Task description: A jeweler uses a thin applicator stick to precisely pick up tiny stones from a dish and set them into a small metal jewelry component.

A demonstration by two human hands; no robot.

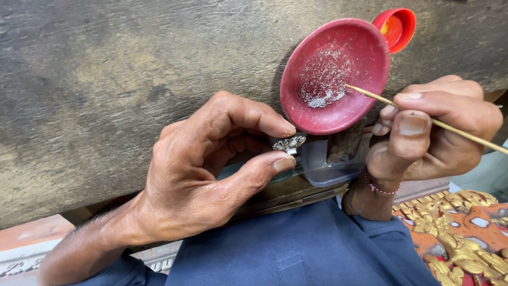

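the left hand [211,175] pinches a small silver ornament [289,143] between thumb and forefinger, just below the rim of a red dish [365,53]. the fingers are clamped on its edges, and the piece sits right at the near edge of the worn wooden bench [106,95], over a clear plastic tray [323,169]. the ornament looks light, stiff and thin, with fine pierced detail that would probably bend or scratch under a hard squeeze; the outer rim seems the safe place to hold, leaving the face free.

the right hand [428,132] is closed on a thin wooden stick [450,127], held like a pen between thumb and the first fingers. its tip rests inside the dish, at the edge of a patch of tiny pale beads [323,85]. those grains look loose and very light, likely to roll or scatter at a nudge. the stick seems springy and easy to snap, so a soft grip near the middle suits it. a smaller red cap [398,26] touches the dish behind.
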